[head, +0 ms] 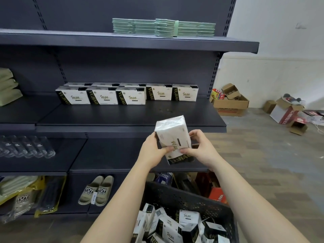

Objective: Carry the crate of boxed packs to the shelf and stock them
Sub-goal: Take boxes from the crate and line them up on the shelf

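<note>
Head cam: the person is holding one white pack up in front of them with both hands. The left hand is curling round its left edge with the thumb pressing on the printed face, and the right hand is doing the same on the right edge, so both grips are closing on that one pack. It's tilting a bit, black end down towards the wrists. Straight below the hands the dark crate is sitting with a jumble of the same packs lying in it. Just beyond the grip the middle shelf is carrying matching packs along its back, mostly up-left of the hands. Higher above, green stacks are lying on the top shelf. Down-left of the hands slippers are sitting, and off to the right cardboard boxes are lying about
</note>
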{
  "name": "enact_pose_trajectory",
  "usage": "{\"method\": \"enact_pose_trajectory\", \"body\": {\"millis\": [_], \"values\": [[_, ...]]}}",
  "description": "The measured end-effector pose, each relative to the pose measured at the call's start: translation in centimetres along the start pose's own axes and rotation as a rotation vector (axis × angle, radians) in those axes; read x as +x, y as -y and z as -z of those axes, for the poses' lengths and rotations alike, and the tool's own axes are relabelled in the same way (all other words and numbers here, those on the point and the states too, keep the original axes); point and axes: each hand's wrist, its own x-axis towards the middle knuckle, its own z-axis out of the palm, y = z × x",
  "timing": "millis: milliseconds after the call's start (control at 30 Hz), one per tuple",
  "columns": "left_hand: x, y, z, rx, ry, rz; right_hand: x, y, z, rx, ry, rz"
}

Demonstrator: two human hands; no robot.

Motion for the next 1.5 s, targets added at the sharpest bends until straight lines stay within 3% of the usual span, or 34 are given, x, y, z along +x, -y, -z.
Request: {"method": "enact_pose_trajectory", "body": {"millis": [167,367,467,533,667,833,1067,1500], "values": [[-0.7,-0.8,0.2,-0.060,0.094,-0.022,-0.4,0.2,-0.6,0.468,0.023,-0.141],[0.3,-1.8,1.5,0.194,0.082,-0.050,-0.3,0.3,0.5,0.560,-0.030,-0.096],[0.9,-2.4,2.3,0.443,0.071,-0.073,-0.2,0.5,2.2,0.450,-0.120,-0.057],[1.1,-3.1,2.6,0.566,0.066,-0.082,-0.2,0.6,3.4,0.244,-0.140,-0.010],[1.4,-4.3,2.2,0.784,0.081,-0.119,0.2,1.1,4.8,-0.253,-0.015,0.125],[2.1,-5.2,0.8,0.856,0.077,-0.108,1.2,2.2,5.0,-0.553,0.077,0.187],[2.6,-6.2,0.2,0.925,0.003,-0.115,3.4,2.9,3.6,-0.712,0.011,0.183],[6.2,-5.3,4.2,0.808,-0.104,-0.088,9.2,4.2,2.3,-0.618,-0.069,0.065]]}}
